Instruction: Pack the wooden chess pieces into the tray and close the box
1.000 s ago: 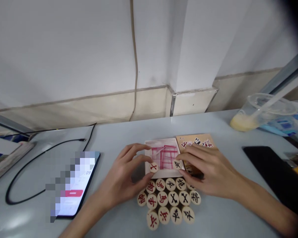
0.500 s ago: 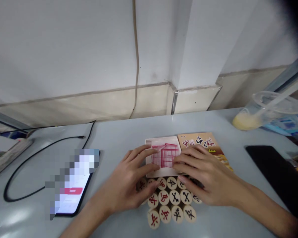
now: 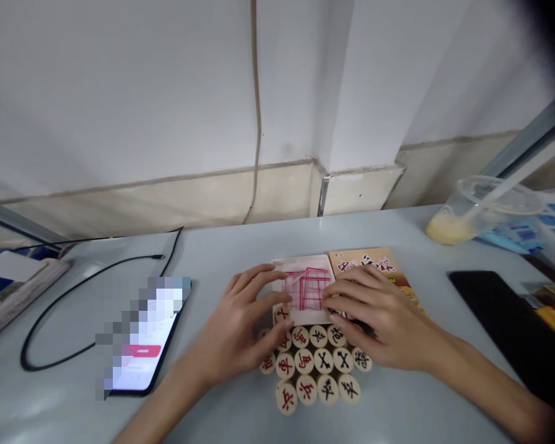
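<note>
My left hand (image 3: pixel 243 324) is closed, with a round wooden Chinese chess piece (image 3: pixel 282 313) between its thumb and fingers at the near left corner of a shallow white box (image 3: pixel 300 319). A folded sheet with red grid lines (image 3: pixel 309 288) lies inside the box. My right hand (image 3: pixel 379 317) curls over the box's near right corner, its fingers round another chess piece, mostly hidden. Several more chess pieces (image 3: pixel 324 361), marked in red and black, stand in rows just in front of the box. Right of it lies the printed box lid (image 3: pixel 342 262), partly under my right hand.
On the left a lit phone (image 3: pixel 139 364) lies by a black cable (image 3: pixel 50 308), with papers (image 3: pixel 18 271) farther out. To the right are a tilted clear plastic cup (image 3: pixel 457 216) with yellowish liquid and a long black object (image 3: pixel 499 327). A wall (image 3: pixel 166 92) borders the table's back.
The chess piece at my left fingertips now shows; before, it was hidden. Both hands stay by the box with small finger shifts. The camera view has moved slightly.
</note>
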The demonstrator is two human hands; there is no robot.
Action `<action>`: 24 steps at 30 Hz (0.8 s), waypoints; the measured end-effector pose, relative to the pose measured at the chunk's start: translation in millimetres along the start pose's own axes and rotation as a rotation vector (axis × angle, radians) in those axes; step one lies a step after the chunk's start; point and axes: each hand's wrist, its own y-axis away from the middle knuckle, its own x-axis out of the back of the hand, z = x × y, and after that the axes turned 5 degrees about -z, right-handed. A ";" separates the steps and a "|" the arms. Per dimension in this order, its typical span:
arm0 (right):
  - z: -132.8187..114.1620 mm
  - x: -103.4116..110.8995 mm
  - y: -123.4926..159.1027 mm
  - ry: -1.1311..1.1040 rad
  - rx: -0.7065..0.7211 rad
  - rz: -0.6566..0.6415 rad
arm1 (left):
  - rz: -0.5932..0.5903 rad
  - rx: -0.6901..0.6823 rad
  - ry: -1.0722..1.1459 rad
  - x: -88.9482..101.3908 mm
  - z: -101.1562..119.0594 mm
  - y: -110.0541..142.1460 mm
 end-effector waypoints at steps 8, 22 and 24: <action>-13.5 6.5 18.5 0.080 -0.127 0.291 | 0.234 0.188 0.061 4.8 16.0 20.2; -36.4 -32.2 70.5 0.041 -0.419 0.316 | 0.223 0.381 0.127 -31.3 21.2 67.0; -35.7 -33.0 68.3 0.067 -0.421 0.286 | 0.227 0.374 0.119 -31.2 21.0 65.5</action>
